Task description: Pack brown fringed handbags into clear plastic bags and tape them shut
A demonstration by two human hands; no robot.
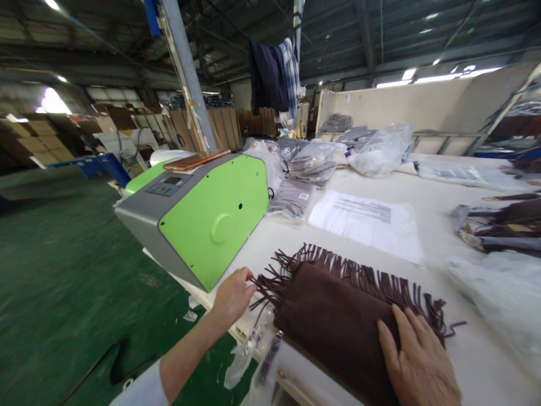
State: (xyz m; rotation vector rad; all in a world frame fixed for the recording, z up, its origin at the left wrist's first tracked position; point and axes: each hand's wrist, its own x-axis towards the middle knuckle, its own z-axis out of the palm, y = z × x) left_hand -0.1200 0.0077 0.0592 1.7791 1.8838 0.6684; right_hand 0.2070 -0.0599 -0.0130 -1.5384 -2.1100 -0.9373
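A dark brown fringed bag (333,321) lies flat near the table's front edge, its fringe spread along the far side and the left end. My left hand (234,296) pinches some fringe strands at the bag's left corner. On the bag's right part my right hand (418,355) rests palm down with the fingers spread. A small zipper pull (279,334) shows at the near left edge, beside clear plastic (260,349) hanging over the table edge.
A green and grey machine (215,217) with a phone (196,160) on top stands at the left. White printed plastic bags (367,217) lie behind the brown bag. Packed grey items (313,160) sit farther back, more brown pieces (515,220) at the right.
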